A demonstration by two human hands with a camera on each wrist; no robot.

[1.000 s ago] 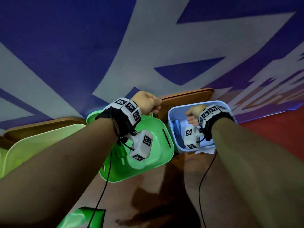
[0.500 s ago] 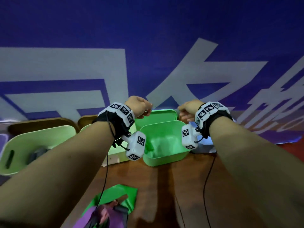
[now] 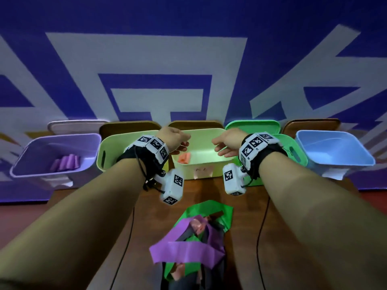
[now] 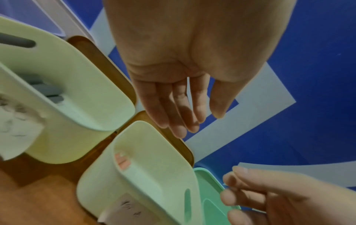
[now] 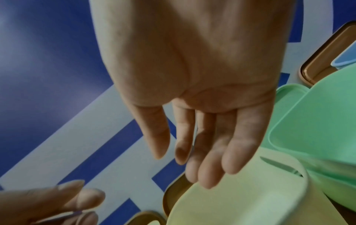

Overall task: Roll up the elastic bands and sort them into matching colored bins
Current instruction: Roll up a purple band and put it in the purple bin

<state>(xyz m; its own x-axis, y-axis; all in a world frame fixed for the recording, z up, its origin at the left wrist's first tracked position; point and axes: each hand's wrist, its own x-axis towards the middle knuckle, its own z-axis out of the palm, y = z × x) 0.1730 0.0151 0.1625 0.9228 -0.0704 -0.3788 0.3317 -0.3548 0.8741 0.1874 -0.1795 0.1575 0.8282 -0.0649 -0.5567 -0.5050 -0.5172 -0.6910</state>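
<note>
Hands hover over pale yellow bin [image 3: 217,133] w/ rolled orange band [image 3: 184,158] inside: left hand [image 3: 173,141] and right hand [image 3: 227,143] both slack-fingered, holding nothing. Unrolled bands [image 3: 188,241] (purple, green) heaped on table nearer me.

Dim overall, bluish-purple cast. Head view is sharpest at the centre; straight lines bow at the edges and both forearms stretch wide. The bins [image 3: 201,162] glow slightly against the dark table [image 3: 247,237]. Both wrist views are soft, noisy and low-contrast. The left hand [image 4: 192,64] and right hand [image 5: 194,73] show smeared, unfocused fingers.
</note>
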